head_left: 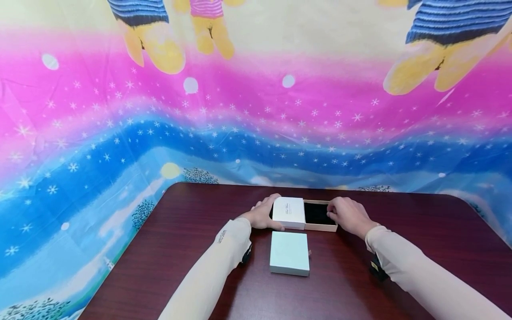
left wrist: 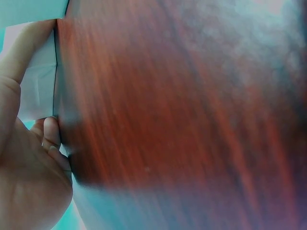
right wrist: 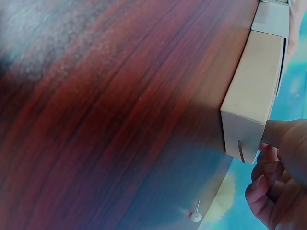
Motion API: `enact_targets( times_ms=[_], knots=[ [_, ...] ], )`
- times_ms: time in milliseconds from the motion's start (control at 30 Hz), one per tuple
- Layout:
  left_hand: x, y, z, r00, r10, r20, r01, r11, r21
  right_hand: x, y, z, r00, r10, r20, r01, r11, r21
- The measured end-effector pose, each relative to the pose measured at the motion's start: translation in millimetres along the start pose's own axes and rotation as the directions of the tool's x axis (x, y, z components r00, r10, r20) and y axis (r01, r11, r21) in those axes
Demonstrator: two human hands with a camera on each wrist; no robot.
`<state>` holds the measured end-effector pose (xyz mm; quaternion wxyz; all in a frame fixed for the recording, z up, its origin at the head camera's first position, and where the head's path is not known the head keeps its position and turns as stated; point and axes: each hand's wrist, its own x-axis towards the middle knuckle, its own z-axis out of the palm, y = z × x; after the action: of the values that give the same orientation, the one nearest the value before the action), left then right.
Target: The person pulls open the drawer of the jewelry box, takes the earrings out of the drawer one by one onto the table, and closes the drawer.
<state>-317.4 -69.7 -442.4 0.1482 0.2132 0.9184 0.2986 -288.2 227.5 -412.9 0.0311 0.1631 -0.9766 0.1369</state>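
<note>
Inspector: From your remote post, where is the item?

Operator: In my head view it sits just right of centre, in the lower half: a white sleeve (head_left: 289, 212) with a drawer (head_left: 320, 228) projecting from its right end, on the dark red table (head_left: 180, 249).

Inspector: State of the left grip?

Operator: The left hand (head_left: 262, 213) grips the sleeve's left end, thumb along the side toward the lower edge of the frame. I judge that it serves as an anchor, so the sleeve does not slide with the drawer.

Inspector: And the right?

Operator: The right hand (head_left: 352, 215) is at the drawer's right end, fingers bent, by the black lining (head_left: 316, 213). I cannot tell whether it pinches the lining, the end wall or neither. The ribbon tab (right wrist: 241, 151) on that wall hangs unheld, presumably fitted for pulling.

Inspector: Anything adjacent?

Operator: A pale green box (head_left: 290, 251), untouched, just below the sleeve in the frame, apart from both hands; its position leaves them unobstructed, in my judgement.
</note>
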Motion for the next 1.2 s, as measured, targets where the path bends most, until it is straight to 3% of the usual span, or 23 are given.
enact_targets(
  times_ms=[1200],
  knots=[
    [-0.1, -0.7, 0.1, 1.0, -0.001, -0.002, 0.001, 1.0, -0.01, -0.4, -0.1, -0.8, 1.0, -0.011, -0.028, 0.012, 1.0, 0.002]
  ],
)
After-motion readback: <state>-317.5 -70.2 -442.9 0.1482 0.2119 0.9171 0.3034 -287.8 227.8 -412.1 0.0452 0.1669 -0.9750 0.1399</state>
